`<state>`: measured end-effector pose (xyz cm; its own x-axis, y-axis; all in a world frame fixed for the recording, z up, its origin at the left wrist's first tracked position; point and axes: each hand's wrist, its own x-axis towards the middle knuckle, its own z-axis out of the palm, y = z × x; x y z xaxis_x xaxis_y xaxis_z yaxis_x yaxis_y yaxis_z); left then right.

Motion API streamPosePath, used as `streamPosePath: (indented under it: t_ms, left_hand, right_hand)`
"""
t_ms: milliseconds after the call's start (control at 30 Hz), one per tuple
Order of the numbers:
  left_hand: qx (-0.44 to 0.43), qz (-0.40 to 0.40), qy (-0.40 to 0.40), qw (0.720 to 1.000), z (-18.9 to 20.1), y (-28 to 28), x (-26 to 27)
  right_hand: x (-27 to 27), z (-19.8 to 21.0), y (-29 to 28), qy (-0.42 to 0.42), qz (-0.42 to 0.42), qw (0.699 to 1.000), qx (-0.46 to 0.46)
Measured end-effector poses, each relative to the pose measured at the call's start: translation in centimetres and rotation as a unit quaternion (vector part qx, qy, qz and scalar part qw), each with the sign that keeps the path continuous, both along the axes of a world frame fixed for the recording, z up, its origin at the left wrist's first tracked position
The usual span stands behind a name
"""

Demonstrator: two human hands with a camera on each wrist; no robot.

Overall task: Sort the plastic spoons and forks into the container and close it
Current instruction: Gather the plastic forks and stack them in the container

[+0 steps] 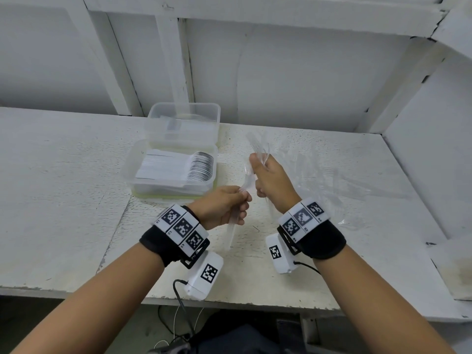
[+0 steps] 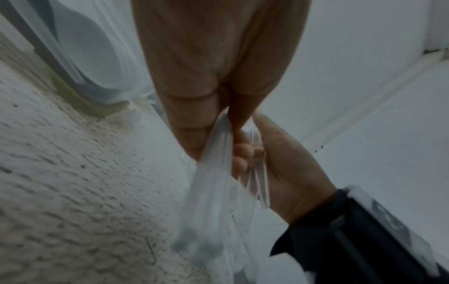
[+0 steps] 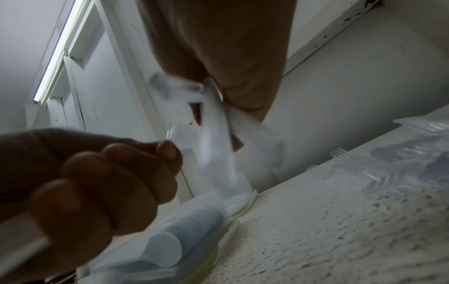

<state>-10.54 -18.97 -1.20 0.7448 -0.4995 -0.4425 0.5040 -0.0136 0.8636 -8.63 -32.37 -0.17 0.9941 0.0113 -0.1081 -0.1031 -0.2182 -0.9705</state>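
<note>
**Clear cutlery in both hands beside the container**

I am gripping a bunch of clear plastic cutlery (image 1: 259, 154) in my right hand (image 1: 270, 180), fingers curled tight around it. My left hand (image 1: 222, 206) is pinching one clear piece (image 1: 236, 213) just right of the container (image 1: 143, 169), where white spoons (image 1: 201, 166) are lying stacked.

A plain workroom: a worn, white-painted bench (image 1: 306, 154) set against bare white board walls (image 1: 293, 72) with exposed framing.
</note>
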Motion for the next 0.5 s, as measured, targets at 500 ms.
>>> streamPosePath:
  t_ms: [500]
  left_hand:
    - [-0.021,0.217,-0.055,0.974,-1.0,-1.2,-0.3]
  right_hand:
    - [-1.6,-1.8,0.1,-0.024,-0.077,0.995,-0.051]
